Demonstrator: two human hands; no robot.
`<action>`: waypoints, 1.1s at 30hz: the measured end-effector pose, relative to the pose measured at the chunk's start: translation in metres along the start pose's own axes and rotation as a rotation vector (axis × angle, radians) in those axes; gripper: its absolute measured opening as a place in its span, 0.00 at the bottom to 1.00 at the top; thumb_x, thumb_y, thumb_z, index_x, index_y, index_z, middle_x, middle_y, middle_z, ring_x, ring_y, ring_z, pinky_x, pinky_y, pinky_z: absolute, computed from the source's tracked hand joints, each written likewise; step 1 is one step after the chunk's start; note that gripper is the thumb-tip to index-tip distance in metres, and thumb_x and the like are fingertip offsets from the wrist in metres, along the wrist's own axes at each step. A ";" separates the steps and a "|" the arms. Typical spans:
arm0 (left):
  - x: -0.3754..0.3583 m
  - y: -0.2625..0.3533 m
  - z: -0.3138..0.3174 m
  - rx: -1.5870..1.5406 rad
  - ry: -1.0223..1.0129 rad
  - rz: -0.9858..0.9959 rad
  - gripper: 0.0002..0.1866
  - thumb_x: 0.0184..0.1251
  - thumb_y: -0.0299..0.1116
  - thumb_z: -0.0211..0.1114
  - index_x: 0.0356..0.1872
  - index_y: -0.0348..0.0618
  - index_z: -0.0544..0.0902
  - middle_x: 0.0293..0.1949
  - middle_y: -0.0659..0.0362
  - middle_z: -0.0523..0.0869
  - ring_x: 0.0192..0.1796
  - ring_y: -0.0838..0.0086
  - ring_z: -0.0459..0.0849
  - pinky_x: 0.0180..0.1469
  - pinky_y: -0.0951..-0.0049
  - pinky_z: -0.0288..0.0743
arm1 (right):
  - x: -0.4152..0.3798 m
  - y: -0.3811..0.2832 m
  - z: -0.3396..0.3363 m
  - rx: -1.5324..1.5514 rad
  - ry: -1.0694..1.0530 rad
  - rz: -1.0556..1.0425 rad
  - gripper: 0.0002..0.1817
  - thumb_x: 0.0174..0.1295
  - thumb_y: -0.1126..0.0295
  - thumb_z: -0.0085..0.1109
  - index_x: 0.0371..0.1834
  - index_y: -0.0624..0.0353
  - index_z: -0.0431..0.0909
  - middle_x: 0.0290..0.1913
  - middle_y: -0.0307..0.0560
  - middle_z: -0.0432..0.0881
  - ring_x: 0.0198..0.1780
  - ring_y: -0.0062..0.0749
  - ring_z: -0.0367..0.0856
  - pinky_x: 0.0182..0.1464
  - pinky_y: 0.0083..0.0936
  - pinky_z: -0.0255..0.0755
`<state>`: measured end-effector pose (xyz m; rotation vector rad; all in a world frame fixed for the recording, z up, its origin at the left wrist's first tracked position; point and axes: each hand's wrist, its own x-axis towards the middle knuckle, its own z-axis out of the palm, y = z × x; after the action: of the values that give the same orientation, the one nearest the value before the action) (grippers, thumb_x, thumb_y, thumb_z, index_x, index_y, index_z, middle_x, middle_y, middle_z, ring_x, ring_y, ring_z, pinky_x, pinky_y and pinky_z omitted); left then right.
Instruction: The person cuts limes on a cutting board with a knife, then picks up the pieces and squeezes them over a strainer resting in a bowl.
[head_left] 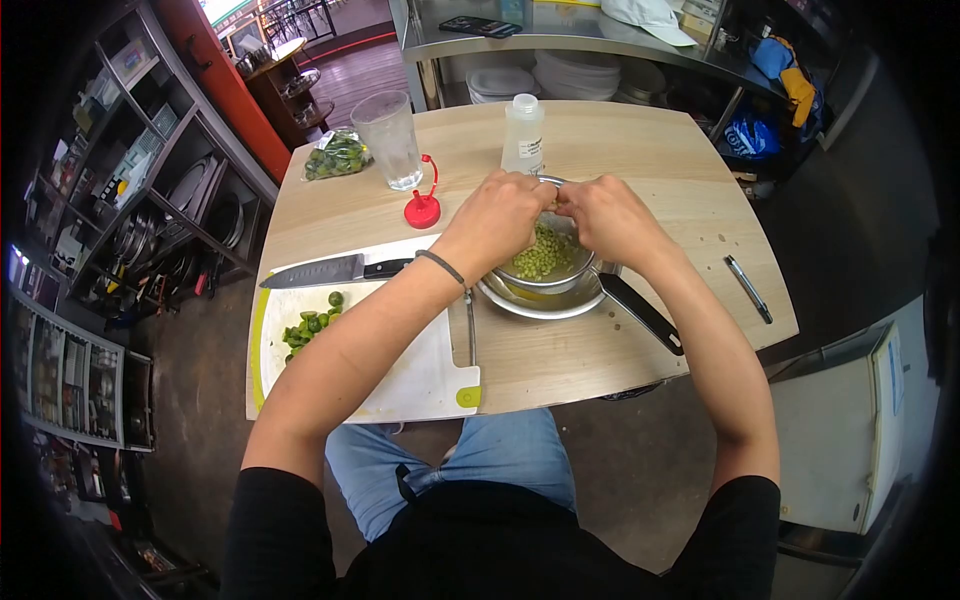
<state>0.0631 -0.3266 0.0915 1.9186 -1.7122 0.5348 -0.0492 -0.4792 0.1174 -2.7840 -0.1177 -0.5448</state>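
Observation:
Both hands meet above a strainer [566, 284] that rests over a metal bowl [548, 312]. My left hand [503, 218] is closed, its fingers pressed together near the far rim. Close against it, my right hand [612, 218] is also closed, with bent fingers. Whatever is pinched between them is too small and covered to name. Small pale-green pieces [543, 254] lie in the strainer, whose black handle [642, 314] points toward the lower right. Yellowish liquid shows in the bowl. Cut small green citrus fruits [310, 328] sit on the white cutting board [415, 345], beside a knife [320, 271].
Behind the bowl stands a clear plastic bottle [523, 135]. A red squeeze-bottle cap [422, 209], an empty clear pitcher [388, 140] and a bag of green fruits [338, 154] are at back left. A pen [749, 288] lies right. Steel shelving [560, 38] is beyond the table [650, 140].

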 end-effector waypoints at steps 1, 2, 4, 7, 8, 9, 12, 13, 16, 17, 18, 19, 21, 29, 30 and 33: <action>0.000 0.000 0.000 0.001 0.000 -0.001 0.12 0.49 0.17 0.59 0.36 0.39 0.79 0.32 0.51 0.84 0.42 0.55 0.83 0.49 0.57 0.75 | 0.000 -0.001 -0.001 0.000 0.000 -0.001 0.07 0.49 0.84 0.61 0.32 0.65 0.83 0.29 0.62 0.84 0.35 0.55 0.85 0.42 0.42 0.79; 0.001 -0.001 0.000 -0.008 0.015 0.003 0.11 0.49 0.17 0.60 0.35 0.39 0.79 0.32 0.50 0.84 0.41 0.54 0.83 0.48 0.57 0.75 | 0.000 -0.003 -0.004 -0.003 -0.002 0.024 0.06 0.54 0.82 0.60 0.35 0.66 0.83 0.30 0.62 0.84 0.35 0.57 0.84 0.42 0.43 0.79; 0.003 0.000 -0.002 -0.017 0.030 0.007 0.10 0.49 0.17 0.60 0.35 0.38 0.80 0.32 0.50 0.84 0.41 0.53 0.83 0.47 0.57 0.76 | 0.001 -0.005 -0.011 -0.006 -0.005 0.049 0.06 0.60 0.79 0.58 0.37 0.66 0.84 0.31 0.62 0.85 0.34 0.58 0.84 0.42 0.43 0.78; 0.006 0.000 -0.006 -0.083 0.070 -0.050 0.09 0.49 0.17 0.61 0.33 0.37 0.79 0.31 0.49 0.84 0.39 0.52 0.84 0.44 0.56 0.77 | 0.003 -0.003 -0.018 0.035 0.115 0.004 0.06 0.61 0.78 0.59 0.38 0.65 0.84 0.29 0.59 0.85 0.30 0.53 0.85 0.38 0.39 0.78; 0.006 0.001 -0.007 -0.102 0.074 -0.057 0.07 0.51 0.18 0.61 0.33 0.37 0.79 0.31 0.49 0.84 0.39 0.51 0.84 0.43 0.56 0.78 | 0.003 -0.001 -0.018 0.076 0.066 0.060 0.06 0.61 0.77 0.59 0.38 0.65 0.84 0.27 0.58 0.85 0.28 0.49 0.85 0.36 0.37 0.78; 0.006 0.001 -0.007 -0.120 0.078 -0.065 0.06 0.53 0.19 0.62 0.33 0.36 0.79 0.31 0.49 0.85 0.38 0.51 0.84 0.42 0.56 0.78 | 0.002 -0.001 -0.018 0.119 0.016 0.116 0.06 0.62 0.76 0.59 0.38 0.65 0.83 0.26 0.56 0.85 0.26 0.45 0.85 0.34 0.36 0.77; 0.000 0.001 0.000 -0.092 -0.163 -0.007 0.03 0.60 0.23 0.63 0.34 0.37 0.80 0.33 0.48 0.84 0.38 0.50 0.83 0.42 0.56 0.78 | 0.000 0.002 -0.011 0.186 -0.087 0.183 0.05 0.64 0.75 0.58 0.38 0.64 0.82 0.25 0.53 0.84 0.24 0.38 0.83 0.31 0.34 0.76; 0.003 0.001 -0.003 -0.087 -0.161 -0.006 0.03 0.60 0.23 0.63 0.34 0.37 0.80 0.33 0.48 0.84 0.38 0.50 0.83 0.42 0.56 0.78 | 0.001 0.001 -0.013 0.185 -0.084 0.179 0.05 0.64 0.75 0.58 0.38 0.64 0.82 0.25 0.53 0.84 0.24 0.38 0.83 0.31 0.34 0.76; 0.001 0.001 -0.006 -0.033 -0.065 -0.063 0.05 0.66 0.29 0.64 0.36 0.37 0.80 0.35 0.48 0.84 0.39 0.50 0.83 0.44 0.54 0.77 | -0.009 -0.004 -0.012 0.238 0.066 0.123 0.05 0.65 0.74 0.59 0.39 0.63 0.81 0.25 0.54 0.83 0.22 0.41 0.81 0.31 0.35 0.75; -0.002 0.000 -0.005 -0.045 -0.084 -0.054 0.07 0.67 0.30 0.63 0.37 0.36 0.81 0.35 0.47 0.83 0.40 0.49 0.82 0.45 0.54 0.76 | -0.011 -0.003 -0.009 0.202 -0.030 0.134 0.05 0.65 0.74 0.59 0.40 0.63 0.81 0.26 0.54 0.83 0.23 0.42 0.81 0.31 0.35 0.75; -0.001 0.000 -0.007 -0.053 -0.099 -0.042 0.08 0.68 0.31 0.63 0.38 0.36 0.81 0.35 0.47 0.82 0.40 0.49 0.82 0.46 0.54 0.76 | -0.011 -0.003 -0.009 0.161 -0.120 0.141 0.05 0.65 0.73 0.60 0.40 0.62 0.81 0.27 0.54 0.83 0.23 0.44 0.80 0.32 0.35 0.74; 0.000 -0.001 -0.010 -0.047 -0.096 -0.043 0.08 0.68 0.31 0.63 0.38 0.36 0.81 0.35 0.47 0.82 0.40 0.49 0.82 0.46 0.54 0.76 | -0.010 -0.004 -0.011 0.160 -0.118 0.135 0.05 0.65 0.73 0.60 0.40 0.62 0.81 0.27 0.54 0.83 0.23 0.44 0.80 0.32 0.35 0.74; -0.004 0.001 -0.013 -0.218 -0.040 -0.137 0.09 0.67 0.31 0.64 0.42 0.35 0.82 0.37 0.47 0.83 0.42 0.50 0.82 0.48 0.55 0.76 | -0.011 -0.011 -0.010 0.200 0.074 0.149 0.05 0.65 0.73 0.61 0.41 0.61 0.81 0.28 0.55 0.84 0.26 0.46 0.81 0.34 0.35 0.74; -0.032 -0.017 -0.080 -0.348 -0.149 -0.295 0.10 0.62 0.31 0.71 0.41 0.38 0.85 0.33 0.50 0.86 0.36 0.60 0.85 0.42 0.65 0.78 | -0.007 -0.054 -0.029 0.260 0.057 0.217 0.07 0.63 0.70 0.63 0.42 0.58 0.81 0.34 0.55 0.86 0.36 0.53 0.84 0.41 0.41 0.75; -0.040 -0.022 -0.093 -0.327 -0.177 -0.324 0.10 0.61 0.31 0.71 0.40 0.38 0.85 0.32 0.51 0.86 0.35 0.61 0.85 0.41 0.66 0.78 | -0.007 -0.070 -0.028 0.307 0.011 0.268 0.07 0.63 0.70 0.63 0.41 0.58 0.81 0.34 0.55 0.86 0.36 0.53 0.84 0.41 0.42 0.76; -0.074 -0.039 -0.110 -0.255 -0.325 -0.389 0.10 0.60 0.31 0.72 0.40 0.38 0.86 0.34 0.50 0.87 0.36 0.59 0.85 0.41 0.65 0.78 | -0.011 -0.098 0.025 0.260 -0.035 -0.113 0.07 0.63 0.69 0.63 0.41 0.59 0.80 0.34 0.51 0.85 0.32 0.47 0.84 0.38 0.40 0.77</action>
<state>0.0974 -0.1981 0.1305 2.1520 -1.4427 -0.1408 -0.0646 -0.3782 0.1187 -2.5444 -0.3308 -0.4698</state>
